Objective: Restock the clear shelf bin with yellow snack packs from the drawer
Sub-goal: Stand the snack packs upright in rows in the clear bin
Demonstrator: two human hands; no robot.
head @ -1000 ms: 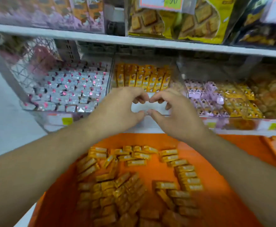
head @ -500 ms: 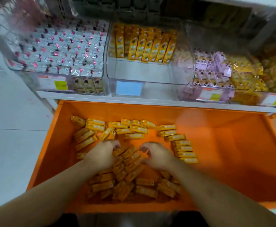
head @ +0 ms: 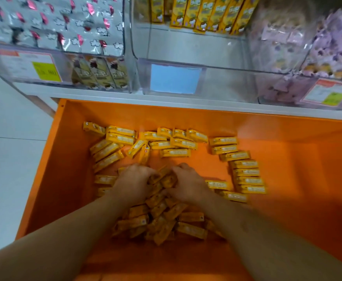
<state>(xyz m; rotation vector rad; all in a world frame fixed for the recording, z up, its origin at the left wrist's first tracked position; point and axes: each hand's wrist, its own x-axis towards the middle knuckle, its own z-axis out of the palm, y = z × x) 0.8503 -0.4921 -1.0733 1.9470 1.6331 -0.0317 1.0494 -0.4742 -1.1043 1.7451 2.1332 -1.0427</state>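
No print here can be read. The price tag on the left bin has an orange header and a yellow-green patch with dark figures, too blurred to make out. The price tag on the right bin is just as smeared. The blue card on the clear shelf bin is blank. Lettering on the yellow snack packs is illegible.

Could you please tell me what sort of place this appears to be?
Most likely a shop's snack aisle: clear bins of packaged snacks line a shelf, price labels sit on their fronts, and an orange stock drawer is open below.
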